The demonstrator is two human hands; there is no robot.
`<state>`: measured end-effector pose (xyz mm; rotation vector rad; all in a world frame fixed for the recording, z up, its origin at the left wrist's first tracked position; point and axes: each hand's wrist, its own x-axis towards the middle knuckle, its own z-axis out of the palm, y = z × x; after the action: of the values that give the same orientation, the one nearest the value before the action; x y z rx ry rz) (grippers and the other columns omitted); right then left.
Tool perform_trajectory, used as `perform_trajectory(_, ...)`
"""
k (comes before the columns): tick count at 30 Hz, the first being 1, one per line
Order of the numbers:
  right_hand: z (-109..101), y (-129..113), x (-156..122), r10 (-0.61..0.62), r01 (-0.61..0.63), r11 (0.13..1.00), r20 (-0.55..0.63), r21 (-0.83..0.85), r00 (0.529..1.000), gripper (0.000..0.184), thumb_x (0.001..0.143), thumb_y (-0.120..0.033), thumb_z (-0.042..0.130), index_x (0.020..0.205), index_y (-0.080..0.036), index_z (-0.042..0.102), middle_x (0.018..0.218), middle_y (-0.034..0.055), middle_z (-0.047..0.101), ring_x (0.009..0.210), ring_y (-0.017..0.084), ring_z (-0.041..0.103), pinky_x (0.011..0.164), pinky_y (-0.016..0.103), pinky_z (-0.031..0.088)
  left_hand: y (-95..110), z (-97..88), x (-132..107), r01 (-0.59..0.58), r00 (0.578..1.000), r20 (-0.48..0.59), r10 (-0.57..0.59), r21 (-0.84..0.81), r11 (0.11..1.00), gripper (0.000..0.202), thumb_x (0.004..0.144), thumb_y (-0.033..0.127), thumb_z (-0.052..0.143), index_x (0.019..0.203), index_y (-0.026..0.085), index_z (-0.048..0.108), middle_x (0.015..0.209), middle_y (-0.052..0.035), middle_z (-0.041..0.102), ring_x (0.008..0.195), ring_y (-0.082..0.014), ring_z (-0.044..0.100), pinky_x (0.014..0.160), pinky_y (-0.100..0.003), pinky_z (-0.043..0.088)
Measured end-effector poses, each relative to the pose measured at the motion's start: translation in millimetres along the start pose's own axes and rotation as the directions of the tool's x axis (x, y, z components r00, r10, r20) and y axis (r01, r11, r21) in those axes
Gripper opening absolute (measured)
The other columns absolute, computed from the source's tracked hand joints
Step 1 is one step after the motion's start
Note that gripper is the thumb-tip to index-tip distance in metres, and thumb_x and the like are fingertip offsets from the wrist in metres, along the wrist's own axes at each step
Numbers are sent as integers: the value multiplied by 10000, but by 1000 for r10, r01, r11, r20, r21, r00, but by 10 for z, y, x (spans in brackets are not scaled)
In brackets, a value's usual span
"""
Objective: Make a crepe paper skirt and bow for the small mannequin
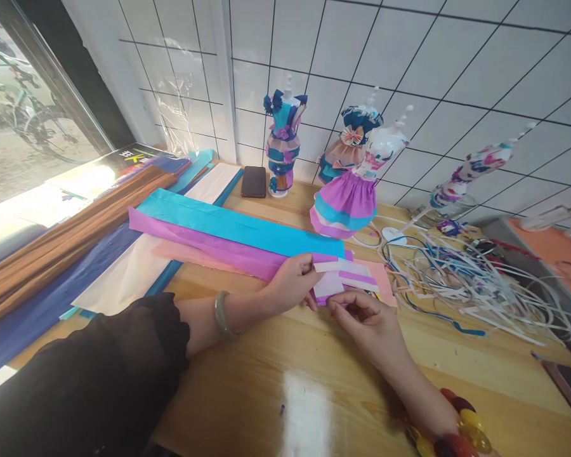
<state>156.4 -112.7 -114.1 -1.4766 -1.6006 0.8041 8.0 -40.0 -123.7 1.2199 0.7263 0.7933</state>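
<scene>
A small purple crepe paper piece (356,279) with white tape-like strips (330,266) across it is held up just above the table. My left hand (288,287) pinches it at its left side, thumb on top. At its lower right edge, my right hand (374,327) has thumb and bent fingers closed on the same piece. Just behind my hands lies a long turquoise crepe paper band (238,223) on top of a purple one (209,245). Part of a peach sheet (383,279) shows beyond my right fingers.
Brown (76,231), blue and cream paper lengths lie at the left. Small dress forms stand along the tiled wall, one in a purple and turquoise skirt (345,200). Tangled paper strips (461,279) cover the right side. A dark phone-like slab (254,182) lies at the back.
</scene>
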Motion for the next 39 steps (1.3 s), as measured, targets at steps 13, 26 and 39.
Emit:
perform_trajectory(13,10,44,-20,-81,82,984,7,-157,997,114,770,-208,560,696,-193,646,684,17,641,630,144,556,564,253,415,37,23,-11,37,998,-43,-35,32,999,312,810,299,515,1069,130,549,676,7,582,457,-68,572,402,-165,497)
perform_trajectory(26,0,80,-21,-251,254,926,50,-280,967,119,803,-197,529,722,-213,616,700,28,642,665,166,587,685,305,461,36,32,-2,62,997,-51,-61,22,998,182,796,316,540,804,139,502,542,48,530,394,-72,543,356,-160,464)
perform_trajectory(39,-12,139,-3,6,-4,999,47,-49,999,145,783,-304,598,860,-186,633,764,47,650,648,156,569,574,268,446,66,50,3,84,993,-83,-86,-32,996,112,797,221,539,777,113,519,636,16,561,491,-76,574,426,-186,516)
